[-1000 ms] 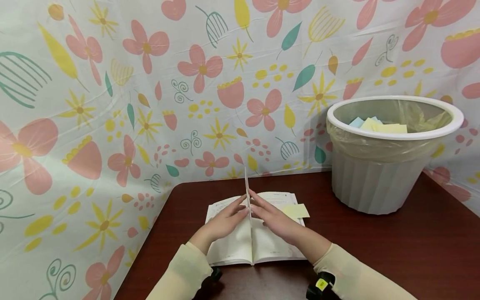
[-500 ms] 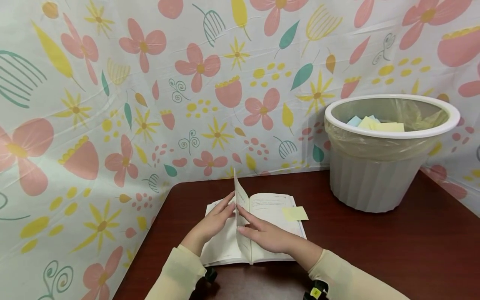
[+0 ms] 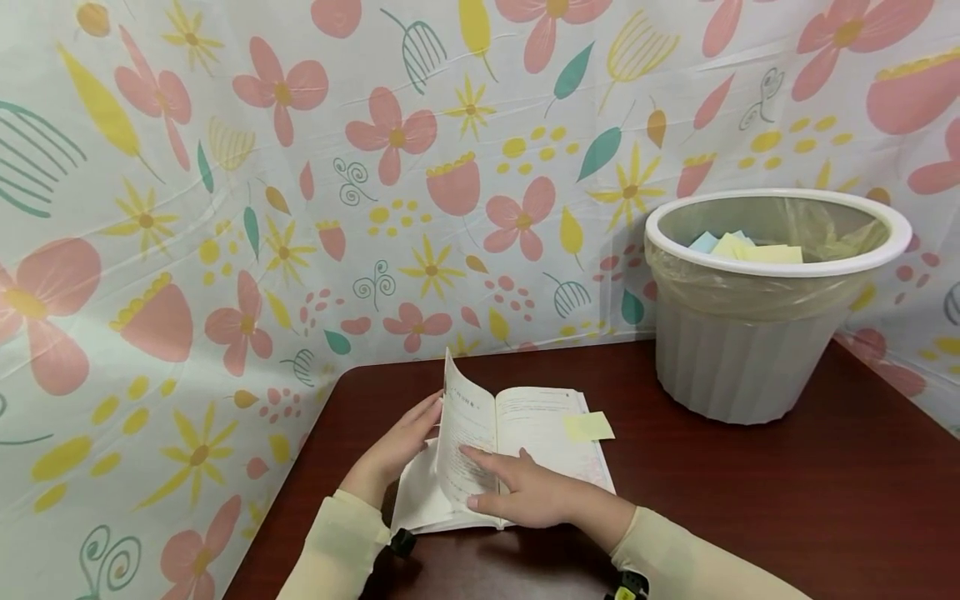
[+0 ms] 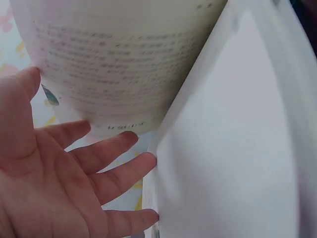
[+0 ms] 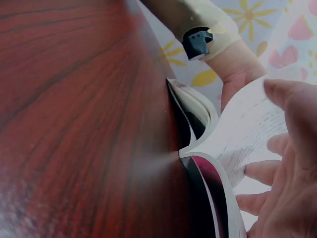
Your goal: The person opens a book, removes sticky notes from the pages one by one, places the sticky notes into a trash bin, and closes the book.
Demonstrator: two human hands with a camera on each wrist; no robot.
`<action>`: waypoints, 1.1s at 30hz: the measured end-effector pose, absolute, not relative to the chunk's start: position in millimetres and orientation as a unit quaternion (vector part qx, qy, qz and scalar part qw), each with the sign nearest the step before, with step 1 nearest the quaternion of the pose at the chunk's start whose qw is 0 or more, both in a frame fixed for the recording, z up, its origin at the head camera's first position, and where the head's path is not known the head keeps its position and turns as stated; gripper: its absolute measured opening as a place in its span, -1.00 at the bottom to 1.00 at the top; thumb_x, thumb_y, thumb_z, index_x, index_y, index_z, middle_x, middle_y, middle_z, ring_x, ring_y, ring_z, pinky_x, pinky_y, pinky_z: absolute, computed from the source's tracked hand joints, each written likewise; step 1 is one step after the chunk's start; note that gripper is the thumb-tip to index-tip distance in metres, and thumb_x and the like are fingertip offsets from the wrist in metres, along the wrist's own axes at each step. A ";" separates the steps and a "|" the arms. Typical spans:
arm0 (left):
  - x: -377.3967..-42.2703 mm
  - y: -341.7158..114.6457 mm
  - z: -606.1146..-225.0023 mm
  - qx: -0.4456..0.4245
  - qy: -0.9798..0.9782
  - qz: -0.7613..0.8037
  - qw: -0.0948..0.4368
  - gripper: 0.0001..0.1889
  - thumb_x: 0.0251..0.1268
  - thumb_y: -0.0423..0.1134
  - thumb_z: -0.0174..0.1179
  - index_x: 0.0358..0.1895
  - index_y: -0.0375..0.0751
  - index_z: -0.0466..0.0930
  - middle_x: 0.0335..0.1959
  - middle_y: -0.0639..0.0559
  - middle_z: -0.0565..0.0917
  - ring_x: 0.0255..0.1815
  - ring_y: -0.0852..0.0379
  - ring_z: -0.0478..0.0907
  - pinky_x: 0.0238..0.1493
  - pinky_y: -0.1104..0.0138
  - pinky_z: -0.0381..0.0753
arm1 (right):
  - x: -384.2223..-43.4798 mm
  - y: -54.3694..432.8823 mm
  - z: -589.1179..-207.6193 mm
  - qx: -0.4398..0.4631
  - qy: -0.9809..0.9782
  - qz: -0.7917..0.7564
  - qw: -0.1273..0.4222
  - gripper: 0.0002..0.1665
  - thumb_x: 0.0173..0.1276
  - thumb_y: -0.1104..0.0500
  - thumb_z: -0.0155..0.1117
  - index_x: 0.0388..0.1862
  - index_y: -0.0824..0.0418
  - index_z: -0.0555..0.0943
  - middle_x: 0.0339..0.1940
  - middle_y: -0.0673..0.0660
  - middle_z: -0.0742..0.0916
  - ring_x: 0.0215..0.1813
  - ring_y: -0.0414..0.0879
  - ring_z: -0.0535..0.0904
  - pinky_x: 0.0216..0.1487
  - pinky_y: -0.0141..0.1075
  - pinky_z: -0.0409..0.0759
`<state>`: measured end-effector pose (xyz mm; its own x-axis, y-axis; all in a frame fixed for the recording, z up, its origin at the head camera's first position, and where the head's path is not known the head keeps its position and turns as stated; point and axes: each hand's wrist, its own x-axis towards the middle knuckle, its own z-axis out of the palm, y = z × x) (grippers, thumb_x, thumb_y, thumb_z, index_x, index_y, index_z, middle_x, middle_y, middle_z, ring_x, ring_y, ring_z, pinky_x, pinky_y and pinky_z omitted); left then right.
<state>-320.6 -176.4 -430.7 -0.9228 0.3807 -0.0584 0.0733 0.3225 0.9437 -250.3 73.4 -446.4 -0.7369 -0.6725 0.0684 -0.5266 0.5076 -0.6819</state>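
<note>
An open book (image 3: 528, 405) lies on the table. One of its printed pages (image 3: 467, 417) stands up, curving and leaning left. My left hand (image 3: 393, 446) is behind that page on the book's left side, its fingertips partly hidden in the head view. The left wrist view shows the left hand's fingers (image 4: 106, 161) spread and fairly straight, touching the pages. My right hand (image 3: 528, 490) lies with extended fingers against the printed face of the page. A yellow sticky note (image 3: 590, 427) sticks out past the book's right edge.
A grey bin (image 3: 738, 354) with a white rim and plastic liner stands on the right of the dark red table (image 3: 720, 492). Yellow and blue paper notes (image 3: 757, 250) lie inside it. A flower-patterned cloth (image 3: 300, 183) hangs behind the table.
The upright page has swung left, showing its printed face. My left hand has moved left and slightly down; my right hand has followed the page left and lower.
</note>
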 end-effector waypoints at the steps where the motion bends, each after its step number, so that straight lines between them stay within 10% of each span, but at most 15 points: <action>1: -322.2 -179.1 -431.0 0.138 0.797 0.572 0.138 -0.32 0.66 0.27 -0.25 0.66 0.04 0.10 0.58 -0.17 0.35 0.53 -0.31 0.36 0.51 -0.42 0.04 | -250.5 73.0 -447.5 -0.352 0.863 -0.348 0.101 -0.12 0.53 -0.34 0.08 0.69 -0.04 0.16 0.65 0.08 0.35 0.67 0.06 0.21 0.55 0.48 -0.16; 15: -335.1 -205.3 -437.4 0.067 0.782 0.607 0.129 -0.40 0.69 0.11 -0.17 0.64 -0.02 0.16 0.13 -0.07 0.67 -0.09 0.16 0.64 0.01 0.23 0.59 | -252.8 71.0 -455.9 -0.364 0.875 -0.305 0.098 -0.28 0.47 -0.31 0.19 0.51 -0.07 0.48 0.66 0.08 0.35 0.68 0.24 0.16 0.49 0.55 -0.11; 33: -336.4 -216.9 -445.6 0.076 0.876 0.466 0.096 -0.41 0.48 -0.26 0.23 0.52 -0.17 0.34 -0.02 -0.13 0.70 -0.21 0.09 0.70 -0.19 0.20 0.71 | -252.5 72.0 -455.9 -0.377 0.882 -0.265 0.103 -0.26 0.42 -0.29 0.26 0.52 -0.11 0.47 0.65 0.04 0.36 0.68 0.29 0.12 0.48 0.55 -0.05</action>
<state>-336.4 -216.9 -445.6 -0.9701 0.2220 -0.0978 0.0432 0.5546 0.8310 -252.5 72.0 -455.9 -0.6952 -0.7186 0.0181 -0.6093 0.5758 -0.5452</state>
